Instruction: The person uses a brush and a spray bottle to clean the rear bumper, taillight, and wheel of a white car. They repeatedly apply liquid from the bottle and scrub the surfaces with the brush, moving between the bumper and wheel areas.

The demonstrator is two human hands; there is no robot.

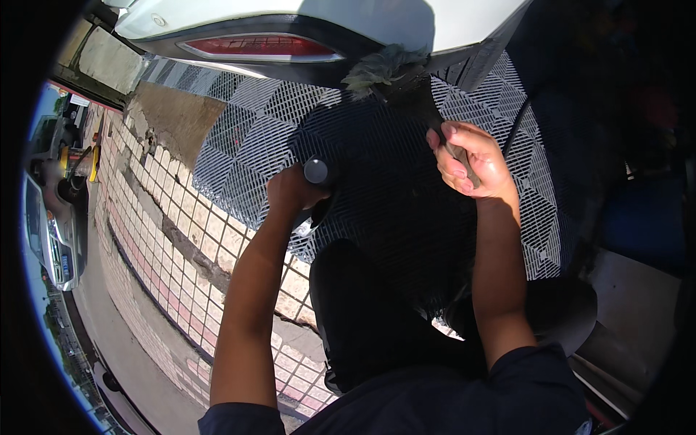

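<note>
My right hand [476,157] is closed around the dark handle of a wide brush [418,95]. The brush's grey-green bristles [380,68] lie at the lower edge of a white car's bumper [467,22], beside the dark trim. Left of the bristles, a long red reflector or lamp [261,46] is set into that trim. In shadow, my left hand [293,187] grips a cylindrical object [316,170] whose round grey end faces up. Its lower part is dark and hard to make out.
Grey plastic grating tiles [239,141] cover the floor under the bumper. Cracked pale paving [201,234] lies at left, with parked cars [51,234] beyond. A dark hose or cable [516,128] runs right of my right hand. A blue container [644,223] stands in the shade at right.
</note>
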